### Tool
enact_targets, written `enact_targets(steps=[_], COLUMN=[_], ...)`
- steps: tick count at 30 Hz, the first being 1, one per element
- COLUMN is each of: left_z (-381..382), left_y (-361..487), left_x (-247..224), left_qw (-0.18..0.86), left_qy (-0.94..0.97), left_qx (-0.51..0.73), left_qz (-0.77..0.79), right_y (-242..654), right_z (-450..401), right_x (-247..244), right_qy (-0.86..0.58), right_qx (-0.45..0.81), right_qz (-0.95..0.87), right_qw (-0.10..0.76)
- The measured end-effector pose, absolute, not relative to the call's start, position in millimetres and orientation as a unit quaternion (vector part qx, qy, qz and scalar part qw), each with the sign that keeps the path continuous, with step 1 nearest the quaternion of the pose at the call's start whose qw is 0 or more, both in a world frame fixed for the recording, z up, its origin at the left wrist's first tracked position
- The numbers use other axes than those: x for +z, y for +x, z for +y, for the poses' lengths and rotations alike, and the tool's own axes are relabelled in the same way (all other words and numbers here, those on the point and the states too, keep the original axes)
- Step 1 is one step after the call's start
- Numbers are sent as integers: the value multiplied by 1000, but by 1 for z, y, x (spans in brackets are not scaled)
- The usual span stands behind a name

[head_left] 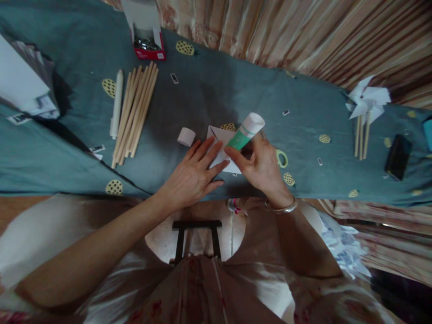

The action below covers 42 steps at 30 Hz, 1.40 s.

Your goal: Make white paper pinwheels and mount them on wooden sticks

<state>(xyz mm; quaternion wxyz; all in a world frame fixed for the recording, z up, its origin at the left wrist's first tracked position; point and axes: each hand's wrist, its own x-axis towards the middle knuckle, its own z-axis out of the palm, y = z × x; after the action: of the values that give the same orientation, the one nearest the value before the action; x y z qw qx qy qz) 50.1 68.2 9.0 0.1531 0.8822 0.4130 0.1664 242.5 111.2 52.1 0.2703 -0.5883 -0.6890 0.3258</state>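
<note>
A small white sheet of paper (232, 167) lies on the table in front of me. My left hand (197, 171) rests on its left side with the fingers spread flat. In my right hand (259, 164) is a green and white glue stick (243, 135), tilted with its lower end down at the paper. The fingers of that hand are wrapped round it and hide its lower end. A white cap (186, 137) stands just left of the paper. Partly behind my right hand shows a pale green ring handle (282, 158), perhaps of scissors.
Wooden sticks (137, 114) and a white pen-like stick (117, 105) lie at left. Behind them stands an open red box (148, 47) of small metal pieces. Stacked paper (25, 83) is far left. White pinwheels (367, 99) and a black phone (398, 156) lie at right.
</note>
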Motion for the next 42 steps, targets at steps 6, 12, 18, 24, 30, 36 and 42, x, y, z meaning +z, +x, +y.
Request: enact_targets(steps=[6,12,18,24,30,36,42], left_z=[68,68,69,68,68,68,68], left_y=[51,51,52,52,53,52,53], left_x=[10,10,9,10,13,11,10], left_qw=[148,156,144,136,135,134,125], left_qy=[883,878,881,881,881,886,887], left_qx=[170,173,166,163,160,160,158], left_qz=[411,419,418,423,424,414,417], right_y=[253,249,243,246,251,250,247], right_z=[115,118,119,123,120,116,113], right_x=[48,46,44,39,43,48,47], right_qy=[-608,-607,-605,-583,-583,-588,-585], right_qx=[364,319,300,263,257,271,289], right_qz=[-630,-657,-676,-714,-719,-710,-706], right_qw=[320,313,296,287,278,275,274])
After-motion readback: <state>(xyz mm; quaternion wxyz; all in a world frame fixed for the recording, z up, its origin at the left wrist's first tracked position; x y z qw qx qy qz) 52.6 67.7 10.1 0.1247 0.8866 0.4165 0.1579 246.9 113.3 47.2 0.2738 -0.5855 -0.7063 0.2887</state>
